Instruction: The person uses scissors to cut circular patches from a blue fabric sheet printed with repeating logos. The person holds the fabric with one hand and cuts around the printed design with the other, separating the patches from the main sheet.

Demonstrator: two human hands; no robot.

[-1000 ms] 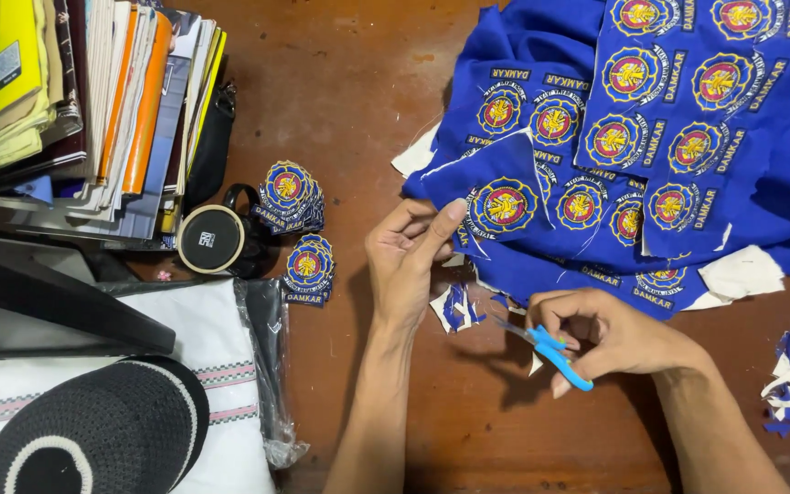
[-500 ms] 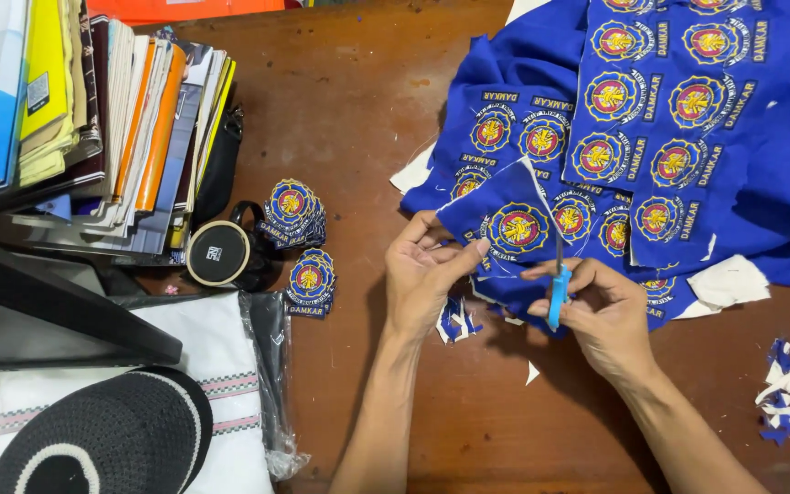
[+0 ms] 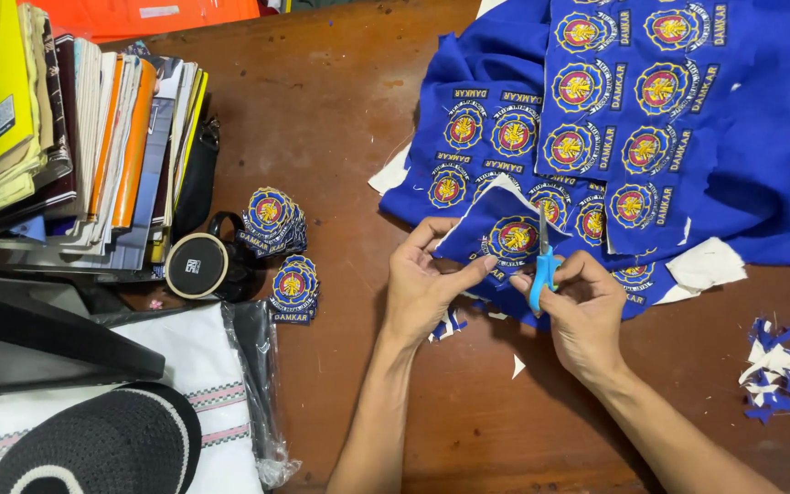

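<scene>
Head camera looks down on a brown wooden worktop (image 3: 340, 119). The right hand (image 3: 582, 311) is closed around the blue handles of small scissors (image 3: 542, 261), and the blades point up, away from the person, into the blue cloth (image 3: 761, 155). The left hand (image 3: 427, 288) is just to the left of the right hand, and its thumb and fingers pinch a corner of the same cloth, which carries one round badge (image 3: 514, 238) in yellow and red. The badge sits between the two hands, and the blades stand just at its right edge. I cannot tell if the blades are open or shut.

Beyond both hands the cloth spreads over the worktop with many more round badges stitched in rows. Well to the left of the left hand lie two small piles of cut badges (image 3: 278, 247), and beside them a round black object with a pale face (image 3: 197, 266). Farther left is a stack of books and folders (image 3: 93, 137), and below it a black cap (image 3: 102, 448) on a folded white cloth in plastic wrap (image 3: 217, 366). Far to the right of the right hand is a heap of blue and white scraps (image 3: 788, 366).
</scene>
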